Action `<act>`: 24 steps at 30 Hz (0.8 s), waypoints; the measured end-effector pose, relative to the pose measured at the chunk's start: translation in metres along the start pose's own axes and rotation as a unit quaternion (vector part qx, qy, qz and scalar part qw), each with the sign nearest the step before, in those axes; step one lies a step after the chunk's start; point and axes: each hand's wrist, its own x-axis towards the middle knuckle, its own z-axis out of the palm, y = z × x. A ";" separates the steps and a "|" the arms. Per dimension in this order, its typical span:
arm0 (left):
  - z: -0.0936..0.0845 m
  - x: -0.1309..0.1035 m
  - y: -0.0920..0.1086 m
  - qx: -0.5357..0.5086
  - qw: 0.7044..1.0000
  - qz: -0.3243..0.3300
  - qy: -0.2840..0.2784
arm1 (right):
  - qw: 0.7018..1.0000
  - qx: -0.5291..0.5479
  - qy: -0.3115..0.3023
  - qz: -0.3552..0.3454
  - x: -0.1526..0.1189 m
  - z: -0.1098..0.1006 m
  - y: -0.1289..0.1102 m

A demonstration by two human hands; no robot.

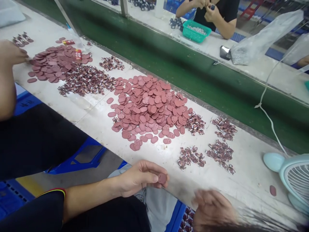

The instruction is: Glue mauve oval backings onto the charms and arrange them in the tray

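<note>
My left hand (137, 178) is closed at the table's near edge. Between thumb and fingers it pinches a flat reddish-brown oval piece (162, 178) with small holes in it. To its right my right hand (213, 206) is smeared by motion, so its fingers and anything in them cannot be made out. Beyond my hands lies a big heap of similar oval pieces (152, 106). Small dark brown-and-white parts (191, 157) form a cluster between that heap and my right hand, with another cluster (220, 154) just behind it.
A pale blue fan (296, 180) stands at the right, a loose oval piece (273, 190) near it. On the left, a co-worker's hand (12, 53) is beside a second oval heap (51, 62). Past the green strip (145, 53), another person works behind a green basket (196, 31).
</note>
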 end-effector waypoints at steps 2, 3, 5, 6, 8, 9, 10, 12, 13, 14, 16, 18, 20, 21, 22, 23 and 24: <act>0.001 -0.002 0.003 0.004 1.000 0.005 0.005 | 0.986 -0.112 -0.001 -0.121 0.005 0.023 0.003; 0.001 -0.003 0.004 0.006 1.000 0.004 0.005 | 0.965 -0.180 -0.021 -0.192 0.007 0.034 0.005; 0.001 -0.003 0.005 0.015 1.000 -0.003 0.005 | 0.906 -0.281 -0.077 -0.305 0.008 0.052 0.014; 0.000 -0.004 0.005 0.019 1.000 -0.005 0.005 | 0.886 -0.307 -0.096 -0.333 0.007 0.057 0.020; -0.003 -0.004 0.006 0.023 1.000 -0.002 0.005 | 0.876 -0.323 -0.099 -0.344 0.001 0.056 0.031; -0.004 -0.005 0.006 0.023 1.000 0.002 0.005 | 0.870 -0.333 -0.100 -0.349 -0.004 0.051 0.036; -0.006 -0.005 0.006 0.022 1.000 0.006 0.007 | 0.866 -0.340 -0.101 -0.352 -0.009 0.045 0.039; -0.009 -0.006 0.005 0.023 1.000 0.007 0.009 | 0.866 -0.336 -0.110 -0.353 -0.019 0.029 0.042; -0.010 -0.007 0.005 0.026 1.000 0.005 0.010 | 0.868 -0.329 -0.116 -0.354 -0.022 0.021 0.040; -0.010 -0.007 0.005 0.030 1.000 0.002 0.009 | 0.870 -0.324 -0.117 -0.353 -0.023 0.013 0.038; -0.010 -0.007 0.004 0.040 0.999 -0.005 0.005 | 0.881 -0.323 -0.084 -0.335 -0.019 0.000 0.029; -0.009 -0.007 0.003 0.047 0.999 -0.011 0.003 | 0.899 -0.336 -0.023 -0.281 -0.005 -0.006 0.017; -0.007 -0.006 0.002 0.050 0.999 -0.014 0.000 | 0.911 -0.351 0.005 -0.215 0.015 -0.005 0.005; -0.006 -0.005 0.001 0.051 0.999 -0.015 -0.001 | 0.914 -0.358 0.000 -0.191 0.025 -0.002 -0.001; -0.005 -0.005 0.000 0.053 0.998 -0.017 -0.004 | 0.915 -0.364 -0.009 -0.175 0.033 0.001 -0.005; -0.004 -0.004 0.000 0.055 0.998 -0.017 -0.008 | 0.915 -0.369 -0.016 -0.163 0.041 0.004 -0.009; -0.004 -0.004 -0.001 0.056 0.998 -0.018 -0.011 | 0.915 -0.373 -0.019 -0.150 0.045 0.007 -0.012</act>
